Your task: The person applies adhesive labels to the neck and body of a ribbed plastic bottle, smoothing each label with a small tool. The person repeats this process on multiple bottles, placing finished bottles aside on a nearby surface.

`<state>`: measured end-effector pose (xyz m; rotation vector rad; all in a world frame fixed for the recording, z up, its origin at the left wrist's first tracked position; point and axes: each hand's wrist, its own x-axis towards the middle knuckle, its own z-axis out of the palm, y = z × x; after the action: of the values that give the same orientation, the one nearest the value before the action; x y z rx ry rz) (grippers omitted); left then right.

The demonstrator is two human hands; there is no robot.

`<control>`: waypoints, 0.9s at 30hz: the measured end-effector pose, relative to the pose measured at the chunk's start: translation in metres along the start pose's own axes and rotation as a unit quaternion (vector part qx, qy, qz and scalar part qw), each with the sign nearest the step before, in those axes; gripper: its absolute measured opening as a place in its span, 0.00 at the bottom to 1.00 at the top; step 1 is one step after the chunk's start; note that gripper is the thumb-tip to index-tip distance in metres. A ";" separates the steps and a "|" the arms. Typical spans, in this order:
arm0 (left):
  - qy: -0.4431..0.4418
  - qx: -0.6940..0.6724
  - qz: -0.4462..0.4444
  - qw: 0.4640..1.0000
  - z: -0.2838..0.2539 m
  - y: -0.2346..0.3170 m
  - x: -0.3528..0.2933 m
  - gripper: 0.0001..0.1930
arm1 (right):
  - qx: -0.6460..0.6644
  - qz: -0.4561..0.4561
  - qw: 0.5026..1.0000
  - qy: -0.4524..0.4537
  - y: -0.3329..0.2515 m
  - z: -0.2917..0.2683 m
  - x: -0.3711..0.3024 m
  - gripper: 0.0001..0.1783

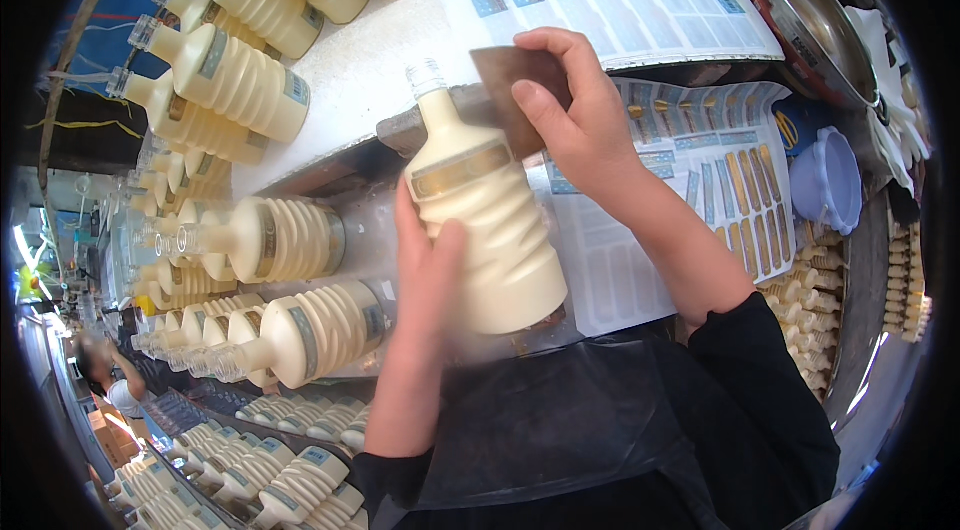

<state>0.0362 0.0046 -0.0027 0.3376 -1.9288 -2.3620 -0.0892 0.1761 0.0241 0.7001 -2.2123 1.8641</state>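
A cream bottle (500, 260) with a spiral-ribbed body and a clear threaded neck lies tilted in front of me, neck pointing away. A gold and grey label band (462, 176) runs across its shoulder. My left hand (425, 250) is closed on the bottle's left side, its thumb over the ribs, slightly blurred. Pinched between the thumb and fingers of my right hand (590, 115) is a flat brown scraper-like piece (508, 95), just right of the bottle's neck. Behind the bottle's shoulder sits a grey block (396, 134).
Label sheets lie on the right (625, 290) and on the white board (655, 25) beyond. Similar bottles (290, 230) crowd the left. A purple bucket (828, 180), yellow-handled scissors (787, 130) and a large metal pan (800, 5) stand right. Another person (125, 385) is far left.
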 end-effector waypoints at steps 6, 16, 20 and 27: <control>-0.029 -0.117 -0.044 0.992 0.001 -0.002 -0.013 0.36 | -0.133 -0.048 0.990 0.020 0.010 -0.001 -0.017 0.19; 0.028 0.160 0.007 0.987 0.016 0.017 -0.015 0.37 | -0.258 -0.324 0.908 -0.060 -0.056 0.015 -0.031 0.16; 0.044 0.357 0.094 0.928 0.015 0.012 -0.015 0.33 | -0.348 -0.368 0.853 -0.128 -0.062 0.044 -0.041 0.09; 0.075 0.409 0.139 0.899 0.010 -0.006 -0.017 0.36 | -0.390 -0.328 0.851 -0.126 -0.076 0.070 -0.037 0.10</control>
<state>0.0508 0.0182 -0.0049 0.2444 -2.5735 -1.2163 -0.0101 0.1091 0.0616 1.3165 -2.1727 0.4986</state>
